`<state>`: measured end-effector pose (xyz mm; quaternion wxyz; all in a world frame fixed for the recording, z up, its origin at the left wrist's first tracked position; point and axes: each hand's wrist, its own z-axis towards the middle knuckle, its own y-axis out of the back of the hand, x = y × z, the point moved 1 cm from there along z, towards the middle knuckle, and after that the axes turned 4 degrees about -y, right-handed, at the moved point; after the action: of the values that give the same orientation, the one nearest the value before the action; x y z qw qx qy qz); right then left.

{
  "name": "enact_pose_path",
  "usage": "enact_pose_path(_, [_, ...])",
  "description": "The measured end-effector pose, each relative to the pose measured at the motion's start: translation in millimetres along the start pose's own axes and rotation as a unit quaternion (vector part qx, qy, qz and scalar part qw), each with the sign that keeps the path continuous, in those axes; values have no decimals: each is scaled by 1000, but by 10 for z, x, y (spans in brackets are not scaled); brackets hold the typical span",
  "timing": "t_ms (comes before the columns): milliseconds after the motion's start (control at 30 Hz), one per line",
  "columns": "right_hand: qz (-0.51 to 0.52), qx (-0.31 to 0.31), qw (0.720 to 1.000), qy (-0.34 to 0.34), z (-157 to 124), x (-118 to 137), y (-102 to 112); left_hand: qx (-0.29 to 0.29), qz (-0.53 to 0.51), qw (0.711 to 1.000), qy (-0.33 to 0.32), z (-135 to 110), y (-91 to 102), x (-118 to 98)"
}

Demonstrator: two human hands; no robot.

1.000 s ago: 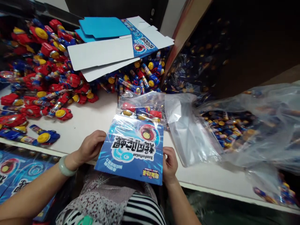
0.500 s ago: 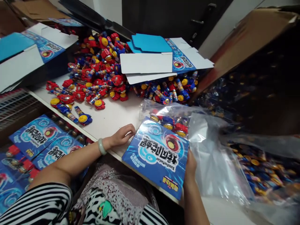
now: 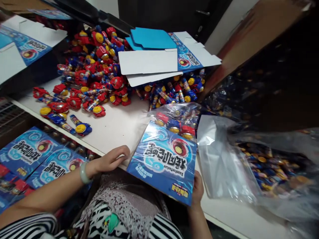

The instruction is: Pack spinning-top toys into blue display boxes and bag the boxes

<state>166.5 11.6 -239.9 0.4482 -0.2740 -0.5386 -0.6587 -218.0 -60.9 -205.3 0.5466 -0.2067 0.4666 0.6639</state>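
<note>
A blue display box (image 3: 161, 162) of toys is tilted in front of me, with clear plastic film (image 3: 171, 111) over it and glare streaks across its printed front. Red and blue toys (image 3: 174, 126) with yellow discs show in its open top. My right hand (image 3: 198, 187) grips the box by its right edge, fingers partly hidden behind it. At the box's left edge is my left hand (image 3: 114, 159), wearing a pale bangle on the wrist. Its fingers are curled together, and what they pinch, if anything, is too unclear to name.
Loose red and blue toys (image 3: 94, 73) are heaped on the white table (image 3: 112, 127). Flattened cartons (image 3: 149, 61) lie on the pile. More filled display boxes (image 3: 30, 149) sit low at the left. A clear bag (image 3: 224, 166) and a large cardboard box (image 3: 239, 39) stand right.
My view has shifted, and the scene appears lower left. The display box has tipped slightly, with more film glare across its front. My left hand has moved down and left, slightly away from the box.
</note>
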Motion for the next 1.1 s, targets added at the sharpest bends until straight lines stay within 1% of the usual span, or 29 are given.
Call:
enact_pose_path(100, [-34,41,989,140,-190,127,59,-70,15,997,-15,-100,-24,-45])
enact_pose_path(133, [-44,50,985,162,-270,164,67,-79,16,997,-16,-109,-36,-57])
enact_pose_path(167, [-52,48,983,169,-340,198,66,-76,13,997,-18,-120,-47,-75])
enact_pose_path(200, [-56,37,984,164,-394,226,57,-62,8,998,-22,-141,-55,-99])
enact_pose_path(267, [-52,7,989,139,-458,269,30,-24,6,999,-30,-219,-57,-163])
enact_pose_path(300, [-46,1,991,127,-480,281,21,-16,12,999,-35,-273,-53,-199])
enact_pose_path(367, [-31,9,993,112,-547,283,30,-26,37,998,-37,-387,-46,-261])
enact_pose_path(467, [-20,45,991,121,-726,246,75,-67,63,995,-47,-539,-78,-282])
enact_pose_path(533, [-27,40,989,139,-816,212,67,-74,56,994,-52,-627,-130,-226])
enact_pose_path(567, [-45,23,988,146,-826,194,45,-82,63,994,-43,-664,-157,-178])
enact_pose_path(633, [-105,-22,984,145,-766,160,-18,-118,109,987,14,-711,-194,-57])
enact_pose_path(667, [-136,-30,980,142,-708,144,-48,-135,134,980,52,-715,-202,4])
enact_pose_path(700, [-158,-24,977,140,-644,131,-70,-139,149,975,87,-705,-205,57])
enact_pose_path(733, [-168,-3,976,139,-583,120,-81,-128,150,974,112,-681,-202,99])
enact_pose_path(800, [-161,56,975,144,-491,115,-73,-71,121,982,125,-616,-191,141])
enact_pose_path(833, [-155,72,975,141,-462,120,-60,-43,107,986,121,-583,-184,145])
enact_pose_path(867, [-149,75,977,130,-441,129,-48,-28,99,988,114,-552,-181,142])
enact_pose_path(900, [-146,71,980,113,-424,138,-43,-29,95,989,111,-524,-185,136])
enact_pose_path(967, [-140,60,985,84,-388,153,-62,-64,86,987,120,-466,-225,131])
enact_pose_path(1033, [-134,56,987,65,-340,153,-112,-122,75,979,147,-400,-302,135])
enact_pose_path(1100, [-129,47,989,54,-293,139,-159,-179,59,964,185,-343,-381,139])
